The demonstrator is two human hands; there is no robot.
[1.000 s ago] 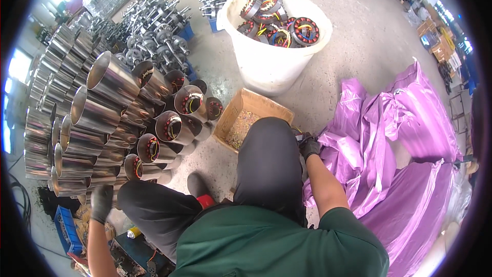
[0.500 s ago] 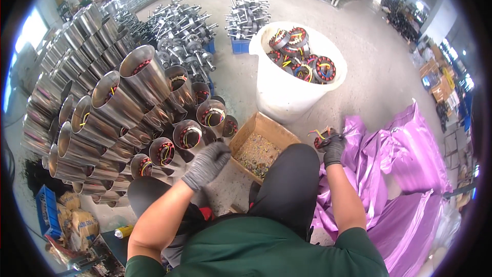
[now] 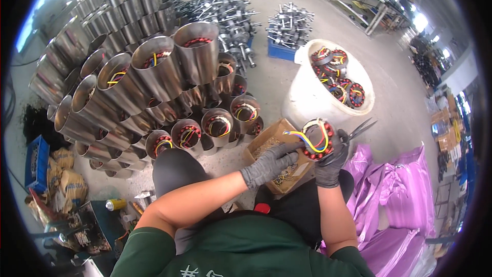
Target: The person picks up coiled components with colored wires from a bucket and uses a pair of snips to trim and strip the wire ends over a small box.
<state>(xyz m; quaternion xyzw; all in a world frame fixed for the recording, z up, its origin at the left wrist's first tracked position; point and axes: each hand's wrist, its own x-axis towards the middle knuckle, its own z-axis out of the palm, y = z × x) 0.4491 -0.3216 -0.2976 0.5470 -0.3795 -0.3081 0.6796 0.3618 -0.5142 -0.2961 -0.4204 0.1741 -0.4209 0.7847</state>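
Observation:
A ring-shaped motor stator [image 3: 311, 152] with red windings and loose yellow, blue and white wires is held up over my right knee. My right hand [image 3: 330, 166], in a dark grey glove, grips it from the right. The same hand also holds dark scissors [image 3: 362, 129], blades pointing away to the upper right. My left hand [image 3: 270, 165], gloved too, has its fingers closed at the stator's left edge, by the wires. Beneath the hands, a cardboard box [image 3: 279, 129] with small scraps stands on the floor, partly hidden by my arms and leg.
Steel cylinders [image 3: 197, 61], several with stators inside, are stacked at the left. A white tub [image 3: 307, 92] of stators stands ahead. Beyond are shafts in a blue crate [image 3: 281, 49]. Purple sacks [image 3: 405, 190] lie at the right, a blue bin [image 3: 37, 164] at the far left.
My right hand has brought the stator from beside the purple sacks to the front of my body. My left hand has moved right to meet it. The view has shifted left.

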